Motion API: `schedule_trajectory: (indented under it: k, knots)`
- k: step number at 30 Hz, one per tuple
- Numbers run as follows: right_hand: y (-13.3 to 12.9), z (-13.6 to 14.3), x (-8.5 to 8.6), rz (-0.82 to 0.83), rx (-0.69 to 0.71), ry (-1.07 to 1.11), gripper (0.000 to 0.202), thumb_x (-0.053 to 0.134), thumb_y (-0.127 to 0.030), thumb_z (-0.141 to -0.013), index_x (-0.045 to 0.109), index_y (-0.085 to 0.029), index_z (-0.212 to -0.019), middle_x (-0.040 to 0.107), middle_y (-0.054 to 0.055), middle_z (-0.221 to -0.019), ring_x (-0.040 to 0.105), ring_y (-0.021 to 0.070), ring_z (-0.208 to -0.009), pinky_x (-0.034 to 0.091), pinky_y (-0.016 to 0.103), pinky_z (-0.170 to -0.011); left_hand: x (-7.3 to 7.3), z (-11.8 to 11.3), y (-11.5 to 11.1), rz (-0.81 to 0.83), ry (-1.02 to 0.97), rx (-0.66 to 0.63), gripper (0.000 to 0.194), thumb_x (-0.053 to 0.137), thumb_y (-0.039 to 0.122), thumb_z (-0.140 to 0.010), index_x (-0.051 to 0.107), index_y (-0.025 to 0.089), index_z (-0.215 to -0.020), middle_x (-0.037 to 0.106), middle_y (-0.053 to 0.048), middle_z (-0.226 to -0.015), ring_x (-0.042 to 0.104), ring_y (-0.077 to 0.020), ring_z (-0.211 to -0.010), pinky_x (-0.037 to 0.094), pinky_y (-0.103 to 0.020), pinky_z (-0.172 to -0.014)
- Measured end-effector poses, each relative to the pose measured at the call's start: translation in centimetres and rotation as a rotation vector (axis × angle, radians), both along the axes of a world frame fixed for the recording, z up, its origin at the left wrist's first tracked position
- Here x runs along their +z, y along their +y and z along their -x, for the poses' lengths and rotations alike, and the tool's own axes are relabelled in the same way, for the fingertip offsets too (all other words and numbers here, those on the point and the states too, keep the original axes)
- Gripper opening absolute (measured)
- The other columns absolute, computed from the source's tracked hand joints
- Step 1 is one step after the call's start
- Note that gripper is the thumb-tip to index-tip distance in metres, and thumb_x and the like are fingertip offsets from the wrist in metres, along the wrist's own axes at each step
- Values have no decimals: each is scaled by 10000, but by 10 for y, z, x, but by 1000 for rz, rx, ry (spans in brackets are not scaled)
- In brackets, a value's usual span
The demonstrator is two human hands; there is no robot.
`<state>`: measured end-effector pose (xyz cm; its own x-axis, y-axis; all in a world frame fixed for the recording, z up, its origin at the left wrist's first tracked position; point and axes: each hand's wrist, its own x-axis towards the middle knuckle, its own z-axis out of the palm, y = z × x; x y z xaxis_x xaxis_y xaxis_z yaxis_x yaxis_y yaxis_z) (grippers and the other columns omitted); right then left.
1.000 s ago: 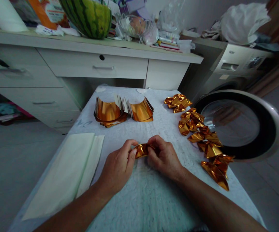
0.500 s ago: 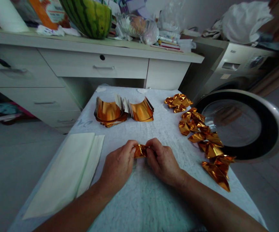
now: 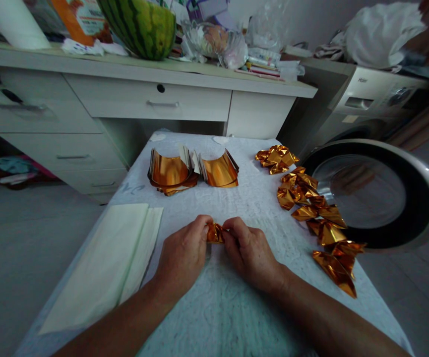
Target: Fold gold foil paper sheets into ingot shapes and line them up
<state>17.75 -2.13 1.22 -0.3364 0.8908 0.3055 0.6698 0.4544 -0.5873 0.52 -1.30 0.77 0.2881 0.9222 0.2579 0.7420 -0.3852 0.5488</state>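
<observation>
Between my two hands is a small piece of gold foil paper, held over the near middle of the table. My left hand pinches its left end, and my right hand pinches the right end; the fingertips partly hide both ends. Beyond my hands lie two curved stacks of gold foil sheets, the left stack and the right stack, with pale paper edges between them. Along the right side runs a row of folded gold foil pieces.
A folded pale cloth or paper lies at the table's left. Behind stands a white drawer cabinet with a watermelon and plastic bags on top. On the right, a washing machine's round open door reaches close to the table edge.
Both hands keep their pinch on the foil paper, which looks slightly more bunched at its right end. The whole view has shifted a little.
</observation>
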Motion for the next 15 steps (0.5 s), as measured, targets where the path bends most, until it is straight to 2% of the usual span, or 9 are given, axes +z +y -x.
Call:
schedule_trajectory:
  k: [7, 15]
  knots:
    - [3, -5, 2, -36, -88, 26, 73, 410, -183, -936, 477, -203, -954, 600, -30, -624, 528, 104, -469, 357, 199, -494, -7, 0, -3, -119, 17, -75, 223, 364, 163, -952, 546, 207, -1075, 725, -26, -840, 695, -179, -712, 525, -295, -647]
    - [-1, -1, 1, -61, -6, 39, 73, 407, -196, -962, 479, -192, -965, 608, -19, -658, 542, 98, -501, 380, 192, -509, 1, 2, -2, -70, 26, -22, 215, 364, 136, -949, 554, 199, -1028, 718, -26, -856, 694, -189, -747, 518, -304, -654]
